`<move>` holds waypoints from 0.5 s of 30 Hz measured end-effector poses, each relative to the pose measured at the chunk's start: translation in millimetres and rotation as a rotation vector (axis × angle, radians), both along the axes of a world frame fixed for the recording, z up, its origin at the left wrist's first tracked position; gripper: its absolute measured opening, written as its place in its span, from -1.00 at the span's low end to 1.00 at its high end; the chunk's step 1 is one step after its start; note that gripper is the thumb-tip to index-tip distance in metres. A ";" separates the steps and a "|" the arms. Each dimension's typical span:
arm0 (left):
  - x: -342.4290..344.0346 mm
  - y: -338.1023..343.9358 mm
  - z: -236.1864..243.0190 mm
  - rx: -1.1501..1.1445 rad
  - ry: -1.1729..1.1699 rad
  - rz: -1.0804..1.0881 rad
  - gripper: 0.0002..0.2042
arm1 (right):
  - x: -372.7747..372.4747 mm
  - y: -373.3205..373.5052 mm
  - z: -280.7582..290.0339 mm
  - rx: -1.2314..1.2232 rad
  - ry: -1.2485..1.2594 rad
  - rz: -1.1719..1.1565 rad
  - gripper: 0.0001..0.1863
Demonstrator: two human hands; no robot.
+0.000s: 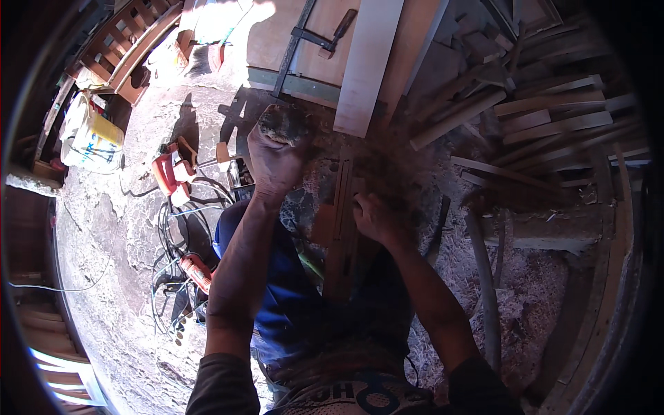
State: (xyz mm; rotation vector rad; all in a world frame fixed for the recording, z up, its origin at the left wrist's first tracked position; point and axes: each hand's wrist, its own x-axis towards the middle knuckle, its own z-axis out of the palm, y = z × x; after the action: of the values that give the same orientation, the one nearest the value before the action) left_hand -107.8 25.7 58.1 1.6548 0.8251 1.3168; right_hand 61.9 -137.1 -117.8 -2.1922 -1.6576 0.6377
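Note:
My left hand (275,166) is raised, with its fingers wrapped round a rough, dark, blunt-ended lump (285,124); its kind cannot be made out. Between my knees stands a long, narrow wooden piece (339,235) with a slot or groove along it. My right hand (377,218) is closed right beside that piece's right edge. Shadow hides what its fingers grip, if anything. My legs in blue trousers (287,304) flank the wood.
On the floor at left lie a red power tool (167,173), a second red tool (196,271) and tangled cables (166,235). Farther left stands a yellow-and-white bucket (97,142). Ahead are pale boards (366,69) and a bar clamp (294,45). Wood offcuts (553,111) pile up at right.

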 end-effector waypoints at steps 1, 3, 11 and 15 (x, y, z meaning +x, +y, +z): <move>-3.1 0.8 -0.9 0.003 -0.011 0.001 -0.91 | -4.7 -2.3 4.4 -0.027 0.014 0.013 -0.66; -7.8 4.0 -4.4 0.008 -0.034 -0.003 -0.89 | -14.4 -15.7 10.4 -0.017 0.056 0.021 -0.64; -12.5 5.4 -15.5 0.025 -0.065 0.019 -0.92 | -41.4 -46.8 72.9 -0.043 0.345 0.024 -0.66; -18.1 3.3 -8.0 0.113 -0.074 0.064 -0.92 | 45.4 -57.6 72.1 0.113 0.863 -0.462 -0.67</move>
State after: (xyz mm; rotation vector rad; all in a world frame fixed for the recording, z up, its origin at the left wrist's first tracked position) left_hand -126.0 29.0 50.2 1.6685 0.7773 1.4840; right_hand 107.3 -194.6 -45.6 -1.7226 -0.7026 1.0954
